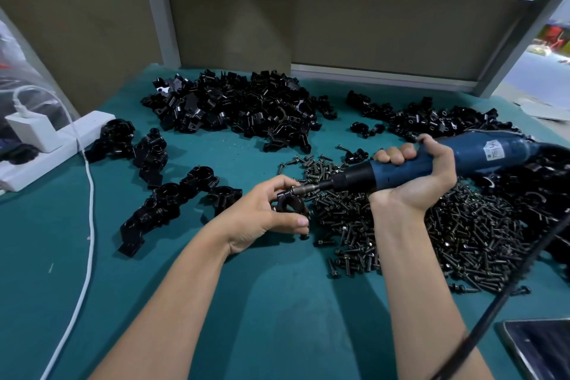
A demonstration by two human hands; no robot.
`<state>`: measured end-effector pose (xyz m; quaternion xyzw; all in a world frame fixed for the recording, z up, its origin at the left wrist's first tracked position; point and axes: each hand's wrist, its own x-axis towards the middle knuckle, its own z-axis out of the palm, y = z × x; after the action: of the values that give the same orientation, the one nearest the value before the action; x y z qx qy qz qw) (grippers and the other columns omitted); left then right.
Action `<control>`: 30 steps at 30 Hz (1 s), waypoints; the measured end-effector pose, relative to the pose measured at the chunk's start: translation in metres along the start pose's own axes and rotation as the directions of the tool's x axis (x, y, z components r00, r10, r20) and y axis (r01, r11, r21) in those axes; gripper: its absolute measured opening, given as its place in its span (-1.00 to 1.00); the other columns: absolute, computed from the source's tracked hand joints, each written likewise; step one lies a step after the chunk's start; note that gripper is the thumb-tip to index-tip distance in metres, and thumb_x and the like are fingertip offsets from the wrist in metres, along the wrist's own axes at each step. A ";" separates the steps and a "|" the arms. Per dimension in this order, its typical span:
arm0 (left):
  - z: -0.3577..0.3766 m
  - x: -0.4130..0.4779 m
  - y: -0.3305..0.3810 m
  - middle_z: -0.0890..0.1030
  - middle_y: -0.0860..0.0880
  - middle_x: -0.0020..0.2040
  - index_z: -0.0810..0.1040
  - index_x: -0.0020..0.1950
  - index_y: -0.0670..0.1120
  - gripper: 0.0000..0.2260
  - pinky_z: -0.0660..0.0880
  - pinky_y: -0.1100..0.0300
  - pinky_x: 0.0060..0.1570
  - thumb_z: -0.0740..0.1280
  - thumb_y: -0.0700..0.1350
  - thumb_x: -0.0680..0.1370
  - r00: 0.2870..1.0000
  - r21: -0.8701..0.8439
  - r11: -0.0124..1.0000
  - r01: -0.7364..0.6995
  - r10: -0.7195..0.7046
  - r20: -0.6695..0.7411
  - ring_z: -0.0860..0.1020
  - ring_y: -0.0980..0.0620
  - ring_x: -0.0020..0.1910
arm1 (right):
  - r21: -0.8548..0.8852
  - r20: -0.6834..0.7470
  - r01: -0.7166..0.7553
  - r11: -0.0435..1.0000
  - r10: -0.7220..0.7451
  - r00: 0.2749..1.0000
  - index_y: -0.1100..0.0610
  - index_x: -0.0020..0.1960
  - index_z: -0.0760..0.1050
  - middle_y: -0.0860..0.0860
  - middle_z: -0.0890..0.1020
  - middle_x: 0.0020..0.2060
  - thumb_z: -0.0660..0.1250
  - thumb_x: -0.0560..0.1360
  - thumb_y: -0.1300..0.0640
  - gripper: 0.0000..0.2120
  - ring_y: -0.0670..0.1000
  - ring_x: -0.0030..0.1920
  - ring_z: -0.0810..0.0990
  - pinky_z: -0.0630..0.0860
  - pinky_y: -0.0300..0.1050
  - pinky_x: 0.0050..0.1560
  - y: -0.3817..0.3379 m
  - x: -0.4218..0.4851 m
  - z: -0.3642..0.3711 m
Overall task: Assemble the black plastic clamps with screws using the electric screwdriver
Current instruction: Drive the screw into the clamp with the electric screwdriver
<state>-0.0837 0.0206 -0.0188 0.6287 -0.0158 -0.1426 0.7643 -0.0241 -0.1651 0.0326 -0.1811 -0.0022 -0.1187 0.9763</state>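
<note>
A green table (246, 302) carries a big heap of loose black clamp parts (234, 108) at the back and a second heap (438, 120) to the right of it. A row of joined clamps (160, 194) lies to the left. A wide pile of dark screws (462, 231) spreads under and beside the right forearm. A white power strip (46, 151) with a charger (30, 129) sits at the left edge, and its white cable (89, 225) runs down the table. A black cord (509, 287) crosses the lower right corner above a dark flat screen (539, 348).

The clamp (291, 203) being worked on is a small black ring-shaped piece, held just above the table at the near edge of the screw pile. The blue and black screwdriver (431, 160) lies nearly level, its metal tip touching the top of the clamp.

The left hand (262, 216) pinches the clamp between thumb and curled fingers, with the wrist low near the table. The right hand (422, 176) wraps its fingers tightly round the screwdriver's body, palm turned toward the camera.
</note>
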 end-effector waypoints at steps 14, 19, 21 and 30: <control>-0.007 -0.004 0.007 0.67 -0.15 -0.06 0.57 0.00 -0.09 -0.61 0.63 0.19 -0.21 0.52 -0.36 0.24 0.996 -0.080 0.996 -0.031 0.024 -0.087 0.69 -0.20 -0.13 | -0.054 0.032 0.012 0.998 -0.010 0.999 0.10 -0.20 0.44 -0.07 0.39 -0.47 0.18 0.50 0.18 -0.87 -0.09 -0.51 0.34 0.37 -0.25 -0.42 -0.013 0.005 -0.012; -0.009 -0.005 0.006 0.72 -0.03 -0.12 0.60 -0.05 0.02 -0.63 0.65 0.13 -0.16 0.55 -0.30 0.25 0.998 -0.006 0.999 -0.053 0.053 -0.028 0.68 -0.24 -0.03 | -0.055 0.038 -0.009 0.998 0.011 0.999 0.10 -0.18 0.43 -0.07 0.40 -0.48 0.19 0.50 0.18 -0.91 -0.08 -0.51 0.35 0.38 -0.24 -0.43 -0.010 0.005 -0.013; -0.009 -0.006 0.006 0.72 -0.03 -0.12 0.59 -0.06 0.04 -0.63 0.65 0.10 -0.14 0.56 -0.28 0.25 0.998 0.017 0.998 -0.065 0.065 -0.024 0.68 -0.25 0.00 | -0.051 0.037 -0.015 0.999 0.017 0.999 0.10 -0.19 0.42 -0.07 0.39 -0.48 0.18 0.50 0.18 -0.89 -0.08 -0.51 0.34 0.37 -0.24 -0.43 -0.009 0.005 -0.014; -0.006 -0.007 0.006 0.62 -0.14 0.06 0.58 -0.05 0.05 -0.63 0.64 0.01 0.01 0.56 -0.26 0.25 0.995 0.063 0.993 -0.096 0.098 -0.033 0.62 -0.32 0.10 | -0.027 0.032 -0.016 1.000 0.017 0.999 0.10 -0.36 0.49 -0.07 0.39 -0.48 0.17 0.51 0.16 -0.72 -0.08 -0.51 0.33 0.36 -0.24 -0.44 -0.009 0.005 -0.014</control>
<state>-0.0882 0.0296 -0.0128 0.6528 -0.0368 -0.0932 0.7509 -0.0216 -0.1798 0.0228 -0.1959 -0.0148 -0.1077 0.9746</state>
